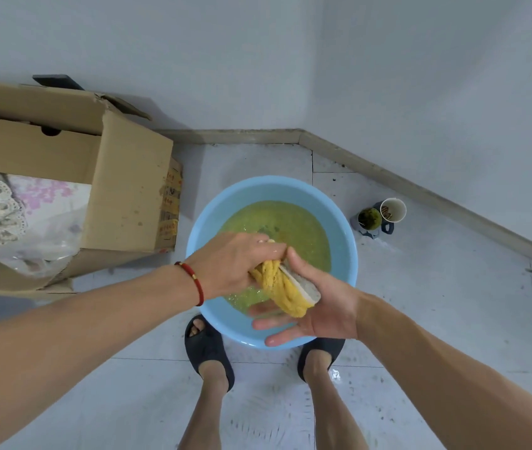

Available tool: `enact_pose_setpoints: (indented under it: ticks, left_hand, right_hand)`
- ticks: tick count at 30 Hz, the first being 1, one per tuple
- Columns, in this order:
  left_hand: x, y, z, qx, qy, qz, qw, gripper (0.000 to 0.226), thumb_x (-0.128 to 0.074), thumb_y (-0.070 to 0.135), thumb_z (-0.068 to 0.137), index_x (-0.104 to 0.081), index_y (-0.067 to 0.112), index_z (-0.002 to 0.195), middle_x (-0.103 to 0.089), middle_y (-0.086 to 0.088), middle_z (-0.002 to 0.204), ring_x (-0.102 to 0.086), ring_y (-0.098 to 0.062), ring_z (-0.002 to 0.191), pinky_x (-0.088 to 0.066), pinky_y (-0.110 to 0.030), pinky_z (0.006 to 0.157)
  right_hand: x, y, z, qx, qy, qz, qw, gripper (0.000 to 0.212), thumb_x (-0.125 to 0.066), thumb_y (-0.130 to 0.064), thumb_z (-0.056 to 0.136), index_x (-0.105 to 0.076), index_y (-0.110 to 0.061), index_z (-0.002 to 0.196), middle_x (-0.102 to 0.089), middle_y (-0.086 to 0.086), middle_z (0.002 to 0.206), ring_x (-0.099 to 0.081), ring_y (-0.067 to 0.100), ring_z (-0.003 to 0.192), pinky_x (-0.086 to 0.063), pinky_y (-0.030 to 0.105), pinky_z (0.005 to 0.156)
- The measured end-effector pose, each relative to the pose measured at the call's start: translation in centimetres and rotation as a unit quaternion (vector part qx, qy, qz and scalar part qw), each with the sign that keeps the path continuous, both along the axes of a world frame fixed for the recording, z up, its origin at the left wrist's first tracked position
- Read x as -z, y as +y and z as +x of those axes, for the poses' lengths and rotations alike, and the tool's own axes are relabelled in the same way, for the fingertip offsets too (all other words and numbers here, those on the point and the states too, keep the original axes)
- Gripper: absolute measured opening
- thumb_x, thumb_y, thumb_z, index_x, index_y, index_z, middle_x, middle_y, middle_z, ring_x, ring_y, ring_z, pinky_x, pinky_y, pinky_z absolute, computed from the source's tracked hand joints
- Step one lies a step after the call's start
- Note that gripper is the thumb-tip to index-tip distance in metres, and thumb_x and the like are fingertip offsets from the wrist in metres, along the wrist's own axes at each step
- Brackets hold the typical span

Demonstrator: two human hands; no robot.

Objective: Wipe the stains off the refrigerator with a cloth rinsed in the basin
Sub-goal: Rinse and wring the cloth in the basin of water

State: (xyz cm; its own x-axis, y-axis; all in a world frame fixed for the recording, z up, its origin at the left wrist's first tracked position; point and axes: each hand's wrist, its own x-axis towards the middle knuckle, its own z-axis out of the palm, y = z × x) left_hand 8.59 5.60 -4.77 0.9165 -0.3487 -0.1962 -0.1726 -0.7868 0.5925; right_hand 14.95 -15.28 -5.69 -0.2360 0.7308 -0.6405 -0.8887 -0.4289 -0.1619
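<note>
A light blue basin (342, 235) stands on the floor in front of my feet, holding greenish-yellow water. Above it I hold a yellow cloth (282, 287) with a grey-white backing, twisted into a roll. My left hand (235, 261) grips its upper end from above, a red cord around that wrist. My right hand (316, 306) holds the lower end, thumb on top and fingers spread underneath. The refrigerator is not in view.
A large open cardboard box (128, 190) with fabric inside stands on the left, close to the basin. Two small cups (381, 216) sit on the floor to the right near the baseboard. My feet in dark slippers (208, 349) touch the basin's near edge.
</note>
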Motion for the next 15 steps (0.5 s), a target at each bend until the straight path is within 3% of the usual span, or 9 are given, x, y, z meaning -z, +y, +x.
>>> enact_pose_setpoints:
  ticks: [2, 4, 6, 9, 12, 14, 15]
  left_hand:
    - [0.5, 0.3, -0.4, -0.023, -0.042, 0.04, 0.998, 0.044, -0.078, 0.003, 0.067, -0.064, 0.021, 0.104, -0.058, 0.004, 0.081, -0.052, -0.018, 0.063, -0.04, -0.029, 0.048]
    - [1.1, 0.2, -0.5, -0.06, -0.006, 0.076, 0.995, 0.04, -0.076, -0.004, 0.07, -0.064, 0.02, 0.099, -0.06, 0.004, 0.082, -0.056, -0.02, 0.065, -0.046, -0.033, 0.05]
    - [1.3, 0.0, 0.0, -0.095, 0.121, 0.08, 0.985, 0.025, -0.076, 0.0, 0.076, -0.065, 0.017, 0.091, -0.063, 0.003, 0.078, -0.059, -0.018, 0.068, -0.049, -0.032, 0.056]
    - [1.4, -0.8, 1.8, -0.082, 0.37, 0.068, 0.923, 0.015, -0.078, 0.009, 0.075, -0.066, 0.003, 0.083, -0.062, -0.005, 0.068, -0.058, -0.018, 0.057, -0.049, -0.028, 0.051]
    - [0.6, -0.6, 3.4, -0.121, 0.566, -0.031, 0.815, 0.031, -0.08, 0.014, 0.074, -0.068, -0.003, 0.097, -0.058, -0.01, 0.067, -0.052, -0.022, 0.056, -0.051, -0.028, 0.057]
    - [0.1, -0.7, 3.7, -0.135, 0.593, -0.039, 0.793, 0.024, -0.071, 0.006, 0.072, -0.069, -0.004, 0.094, -0.058, -0.012, 0.07, -0.052, -0.025, 0.061, -0.053, -0.031, 0.061]
    - [0.0, -0.9, 3.5, -0.149, 0.584, -0.032, 0.798, 0.018, -0.067, 0.002, 0.07, -0.068, -0.003, 0.086, -0.057, -0.013, 0.068, -0.051, -0.026, 0.06, -0.051, -0.03, 0.059]
  right_hand:
    - [-0.5, 0.5, 0.0, -0.06, -0.039, 0.051, 0.996, 0.065, -0.053, -0.06, 0.097, -0.057, -0.009, 0.137, -0.072, 0.016, 0.116, -0.072, 0.019, 0.085, -0.058, 0.024, 0.062]
    - [-0.9, 1.9, 0.1, -0.154, -0.212, 0.009, 0.965, 0.037, -0.07, -0.041, 0.095, -0.067, -0.007, 0.11, -0.068, 0.004, 0.081, -0.056, 0.012, 0.058, -0.045, 0.021, 0.05]
    - [-0.8, 3.3, 0.1, -0.265, -0.437, -0.062, 0.857, 0.022, -0.076, -0.032, 0.088, -0.064, -0.014, 0.084, -0.062, -0.004, 0.066, -0.056, 0.013, 0.054, -0.045, 0.026, 0.053]
    - [-0.6, 4.2, -0.5, -0.361, -0.633, -0.083, 0.68, 0.024, -0.071, -0.026, 0.089, -0.06, -0.013, 0.106, -0.065, 0.002, 0.086, -0.068, 0.026, 0.078, -0.047, 0.031, 0.061]
    - [-0.7, 4.3, -0.8, -0.371, -0.751, -0.083, 0.539, 0.027, -0.06, -0.023, 0.099, -0.051, -0.008, 0.121, -0.066, 0.01, 0.105, -0.069, 0.038, 0.091, -0.039, 0.036, 0.064]
    - [-1.1, 4.2, -0.9, -0.35, -0.793, -0.067, 0.494, 0.025, -0.059, -0.017, 0.099, -0.047, -0.01, 0.12, -0.062, 0.008, 0.11, -0.068, 0.038, 0.092, -0.037, 0.037, 0.063]
    - [-1.2, 4.2, -0.7, -0.345, -0.786, -0.053, 0.51, 0.031, -0.064, -0.017, 0.096, -0.046, -0.01, 0.121, -0.059, 0.007, 0.111, -0.067, 0.036, 0.094, -0.039, 0.037, 0.064]
